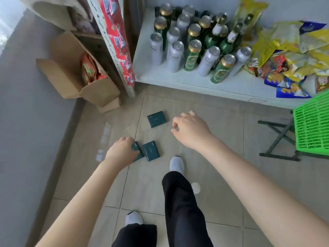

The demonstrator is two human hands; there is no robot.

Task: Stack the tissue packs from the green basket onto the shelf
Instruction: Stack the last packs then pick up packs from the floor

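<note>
Three dark green tissue packs lie on the floor tiles mid-frame. The left hand (122, 150) grasps one pack (138, 152); another (151, 151) lies just beside it. The right hand (190, 129) hovers, fingers loosely spread, empty, near the third (156, 119). The green basket (311, 125) sits at the right edge.

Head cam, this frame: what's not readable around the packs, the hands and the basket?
- Green plastic basket: cut off by the right edge, so its contents are unseen.
- Dark teal tissue pack under the left hand: mostly covered by the fingers; the grip on it cannot be confirmed.
- Print on the two open-lying teal packs: too small to read.
- Right hand: palm side faces away; it appears empty.
- Brown cardboard box: flaps hide most of its contents.
</note>
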